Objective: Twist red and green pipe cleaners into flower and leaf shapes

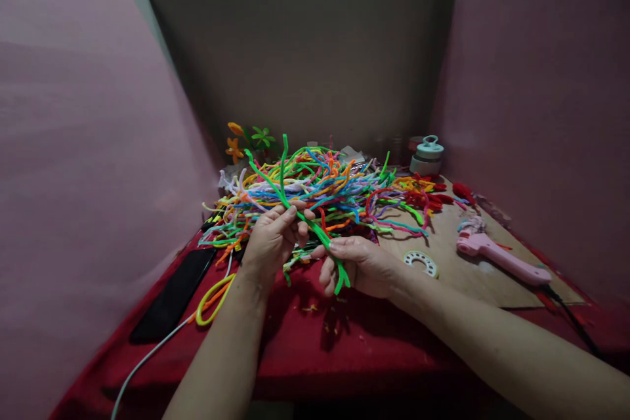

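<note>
Both my hands grip a bundle of green pipe cleaners [322, 236] above the red table cloth [315, 348]. My left hand [273, 239] pinches the bundle near its middle. My right hand [357, 266] is closed round its lower end, where the tips stick out below the fingers. The upper ends of the green stems curve up over a big tangled heap of coloured pipe cleaners [325, 193] lying just behind my hands.
A pink glue gun [497, 257] with a black cord lies on a brown board [472, 282] at the right. A small white ring piece [420, 261] lies beside it. A teal-lidded container [427, 156] stands at the back. A black phone [174, 295] with a white cable lies left, near pipe-cleaner flowers [246, 140].
</note>
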